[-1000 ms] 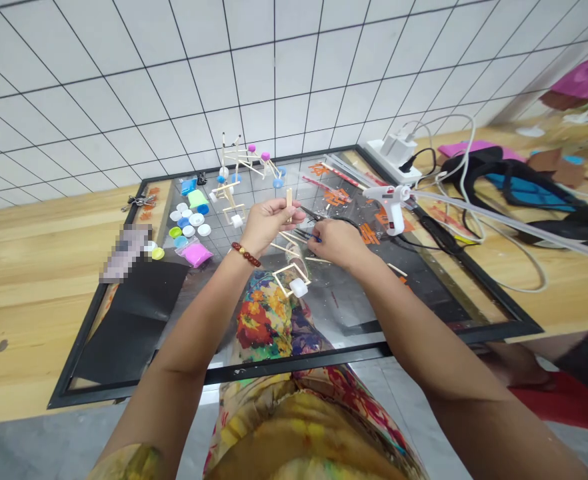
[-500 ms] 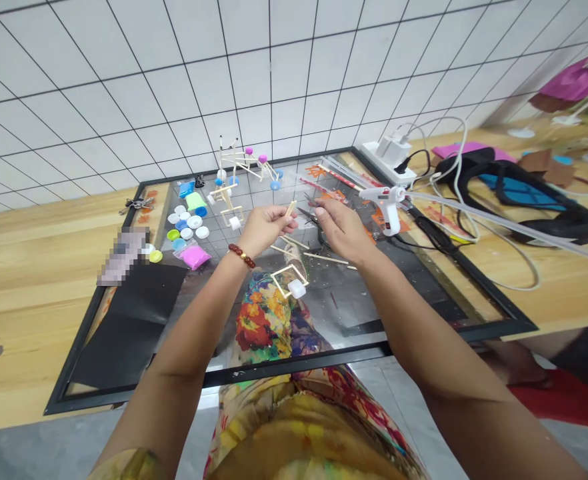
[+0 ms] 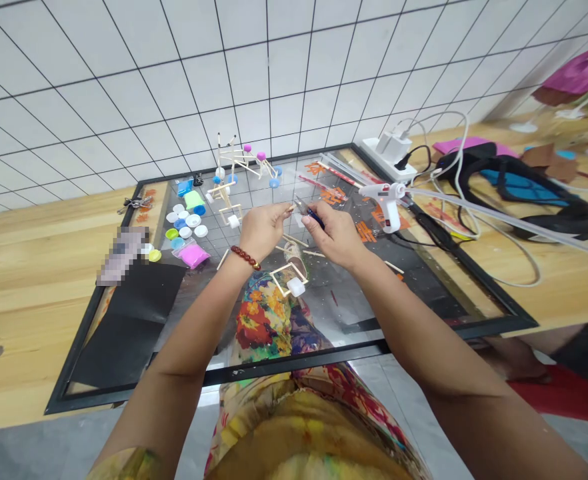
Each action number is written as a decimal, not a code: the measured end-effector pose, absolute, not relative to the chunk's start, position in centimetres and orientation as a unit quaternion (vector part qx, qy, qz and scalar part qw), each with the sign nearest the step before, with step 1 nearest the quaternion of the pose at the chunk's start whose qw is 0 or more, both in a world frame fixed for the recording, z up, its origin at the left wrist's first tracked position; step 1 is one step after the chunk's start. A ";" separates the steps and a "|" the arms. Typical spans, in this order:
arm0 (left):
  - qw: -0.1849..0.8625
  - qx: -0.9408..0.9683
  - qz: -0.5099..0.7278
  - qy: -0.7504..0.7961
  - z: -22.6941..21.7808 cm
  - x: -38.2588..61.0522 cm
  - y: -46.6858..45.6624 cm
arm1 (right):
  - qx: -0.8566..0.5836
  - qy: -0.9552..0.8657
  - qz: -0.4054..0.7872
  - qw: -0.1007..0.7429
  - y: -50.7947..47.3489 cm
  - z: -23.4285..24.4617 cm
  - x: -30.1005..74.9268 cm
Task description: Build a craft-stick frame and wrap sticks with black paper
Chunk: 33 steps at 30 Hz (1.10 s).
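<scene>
On the light wooden table (image 3: 39, 280), black-framed glass sheet (image 3: 294, 365): a stick-and-ball model with pink and blue tips (image 3: 241, 159) stands built at the far side; a square wooden-stick frame (image 3: 288, 268) lies near, looks partial. Left hand (image 3: 264, 232) grip narrow on a thin pale wooden stick (image 3: 289, 209); right hand (image 3: 335, 235) grip narrow on small blue-handled scissors (image 3: 307, 213).

White tiled wall (image 3: 124, 87); wooden bench (image 3: 34, 280); at right, hot glue gun (image 3: 385, 205), white power strip (image 3: 389, 153), black-and-blue bag (image 3: 519, 190); at left, plastic bottle caps (image 3: 187, 223), pink clay packet (image 3: 193, 256), keys (image 3: 137, 203), black sheet (image 3: 124, 333).
</scene>
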<state>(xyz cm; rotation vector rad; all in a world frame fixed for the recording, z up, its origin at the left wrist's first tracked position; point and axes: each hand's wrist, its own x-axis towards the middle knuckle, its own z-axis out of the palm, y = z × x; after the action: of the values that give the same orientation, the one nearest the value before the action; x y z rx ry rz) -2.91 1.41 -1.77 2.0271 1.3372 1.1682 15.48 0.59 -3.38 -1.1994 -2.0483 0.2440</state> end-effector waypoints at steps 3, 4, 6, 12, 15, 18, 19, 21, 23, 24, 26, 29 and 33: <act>0.180 0.744 0.411 0.496 -2.0 -2.9 1.2 | -0.469 -0.791 0.112 0.376 0.4 -3.3 15.3; 0.163 0.751 0.402 0.497 -2.1 -2.9 1.2 | -0.465 -0.790 0.121 0.380 0.4 -3.2 15.3; 0.131 0.764 0.393 0.495 -2.3 -3.0 1.1 | -0.455 -0.786 0.149 0.390 0.2 -3.0 15.2; 0.133 0.757 0.406 0.495 -2.5 -3.0 1.1 | -0.460 -0.752 0.195 0.430 -0.1 -2.8 14.7; 0.156 0.750 0.413 0.493 -2.6 -2.8 1.2 | -0.459 -0.742 0.195 0.448 -0.1 -2.9 14.6; 0.156 0.759 0.405 0.485 -2.6 -2.8 1.2 | -0.457 -0.742 0.189 0.453 -0.2 -2.8 14.6; 0.152 0.765 0.401 0.481 -2.6 -2.9 1.2 | -0.459 -0.741 0.187 0.454 -0.2 -2.8 14.7; 0.133 0.780 0.387 0.474 -2.7 -3.0 1.1 | -0.461 -0.741 0.187 0.450 -0.3 -2.7 14.7; 0.098 0.796 0.368 0.470 -2.9 -3.2 1.1 | -0.464 -0.746 0.188 0.440 -0.4 -2.6 14.8; 0.077 0.803 0.361 0.467 -3.0 -3.3 1.2 | -0.464 -0.748 0.190 0.435 -0.4 -2.6 14.8; 0.039 0.811 0.362 0.459 -3.3 -3.4 1.4 | -0.462 -0.749 0.196 0.433 -0.3 -2.6 14.8; 0.030 0.814 0.407 0.414 -3.7 -3.4 1.9 | -0.442 -0.744 0.211 0.454 -0.3 -2.6 14.7; 0.112 0.826 0.452 0.317 -3.3 -3.6 2.5 | -0.402 -0.748 0.230 0.475 -0.4 -2.4 14.8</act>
<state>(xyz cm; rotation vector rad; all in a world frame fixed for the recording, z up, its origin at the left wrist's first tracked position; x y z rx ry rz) -3.56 2.51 -3.31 2.4247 0.9313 1.3278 14.85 -0.37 -2.41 -0.9829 -1.8292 0.5616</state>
